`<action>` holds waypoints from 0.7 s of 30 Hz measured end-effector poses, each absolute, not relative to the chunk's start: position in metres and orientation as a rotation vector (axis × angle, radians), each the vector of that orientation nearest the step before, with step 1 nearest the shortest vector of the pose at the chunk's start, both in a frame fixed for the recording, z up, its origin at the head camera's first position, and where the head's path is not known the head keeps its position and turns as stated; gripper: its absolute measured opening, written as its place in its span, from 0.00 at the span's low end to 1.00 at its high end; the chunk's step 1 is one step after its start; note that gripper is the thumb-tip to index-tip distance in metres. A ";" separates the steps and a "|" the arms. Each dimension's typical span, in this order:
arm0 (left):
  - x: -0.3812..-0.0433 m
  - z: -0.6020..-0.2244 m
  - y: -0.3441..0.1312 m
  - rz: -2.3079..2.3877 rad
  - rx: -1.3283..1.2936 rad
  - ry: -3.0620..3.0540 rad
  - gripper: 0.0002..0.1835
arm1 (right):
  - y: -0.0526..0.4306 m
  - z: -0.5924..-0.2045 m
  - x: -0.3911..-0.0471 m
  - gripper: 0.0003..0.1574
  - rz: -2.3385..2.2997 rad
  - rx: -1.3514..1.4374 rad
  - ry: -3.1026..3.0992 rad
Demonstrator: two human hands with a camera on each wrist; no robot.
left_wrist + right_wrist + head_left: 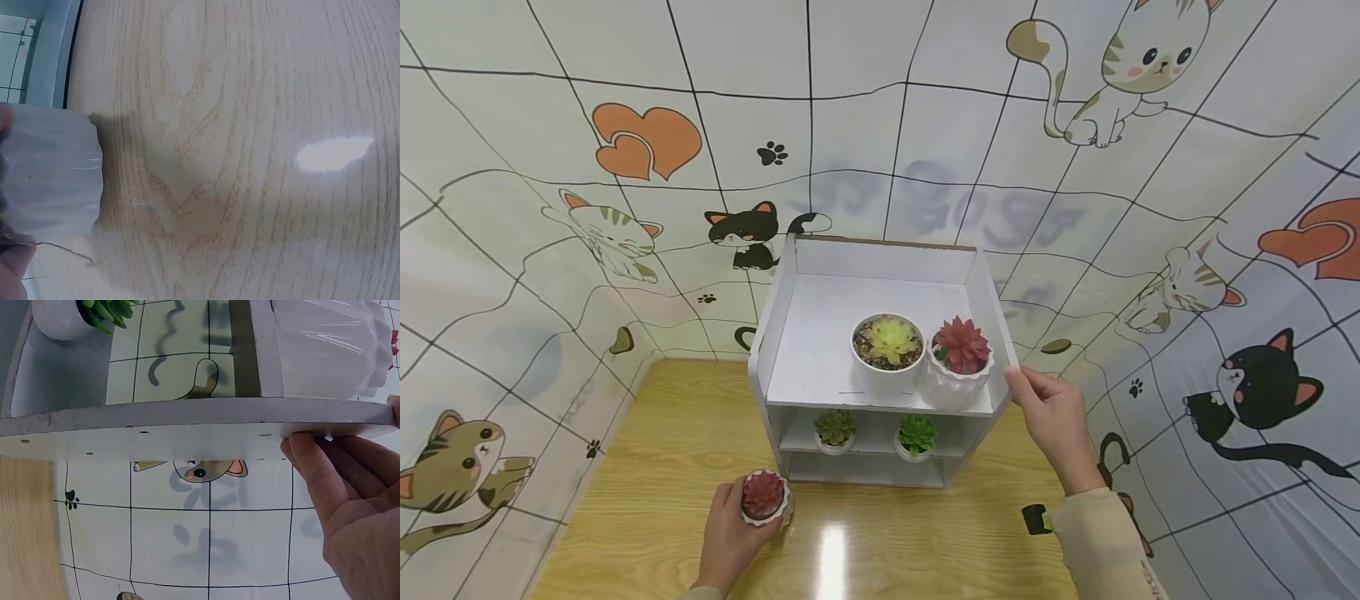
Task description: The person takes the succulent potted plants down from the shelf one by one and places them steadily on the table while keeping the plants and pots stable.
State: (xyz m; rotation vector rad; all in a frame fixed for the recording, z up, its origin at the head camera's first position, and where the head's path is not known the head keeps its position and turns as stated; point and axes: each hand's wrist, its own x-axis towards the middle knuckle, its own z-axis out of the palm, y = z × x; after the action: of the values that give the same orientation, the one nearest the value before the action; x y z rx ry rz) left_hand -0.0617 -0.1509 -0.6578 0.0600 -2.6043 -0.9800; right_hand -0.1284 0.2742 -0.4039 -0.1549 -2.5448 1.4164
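My left hand (730, 529) grips a potted red succulent (763, 493) left of the shelf's front. In the left wrist view its white fluted pot (53, 172) appears sideways, with a thin strand hanging by it. My right hand (1054, 417) pinches the right side panel of a white shelf (820, 308), thumb over the edge and fingers (319, 465) against the outer face. On the shelf's top stand a yellow-green succulent (890, 340) in a round white pot and a red succulent (961, 346) in a fluted one. Below sit two small green succulents, one dull (835, 427), one bright (917, 435).
The shelf stands on a wood-grain table (647, 483), close to a cat-print wall covering (865, 142) that also runs down both sides. A small black item (1036, 519) with a yellow-green patch lies beside my right sleeve (1101, 542).
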 end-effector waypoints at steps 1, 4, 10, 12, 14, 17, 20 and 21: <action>-0.062 -0.659 -0.151 -0.980 0.061 -2.601 0.44 | 0.274 -0.404 -0.128 0.29 1.418 -0.153 -2.544; -0.062 -0.661 -0.150 -0.980 0.056 -2.588 0.44 | 0.274 -0.404 -0.129 0.29 1.421 -0.145 -2.541; -0.063 -0.664 -0.149 -0.987 0.051 -2.596 0.44 | 0.274 -0.403 -0.128 0.30 1.401 -0.162 -2.553; -0.064 -0.665 -0.148 -0.997 0.052 -2.601 0.44 | 0.273 -0.403 -0.128 0.29 1.400 -0.164 -2.551; -0.064 -0.667 -0.148 -1.003 0.053 -2.606 0.44 | 0.273 -0.403 -0.128 0.29 1.403 -0.162 -2.546; -0.063 -0.669 -0.149 -1.004 0.045 -2.597 0.45 | 0.273 -0.404 -0.128 0.29 1.416 -0.166 -2.544; -0.063 -0.671 -0.149 -1.004 0.039 -2.593 0.45 | 0.273 -0.404 -0.128 0.30 1.427 -0.170 -2.544; -0.063 -0.670 -0.149 -1.008 0.037 -2.592 0.45 | 0.273 -0.404 -0.128 0.30 1.424 -0.167 -2.546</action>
State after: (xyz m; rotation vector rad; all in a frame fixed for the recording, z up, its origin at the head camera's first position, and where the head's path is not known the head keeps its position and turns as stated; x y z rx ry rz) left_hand -0.0634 -0.1494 -0.6705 0.0372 -2.5921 -1.0081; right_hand -0.1283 0.2734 -0.4036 -0.1673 -2.5462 1.4243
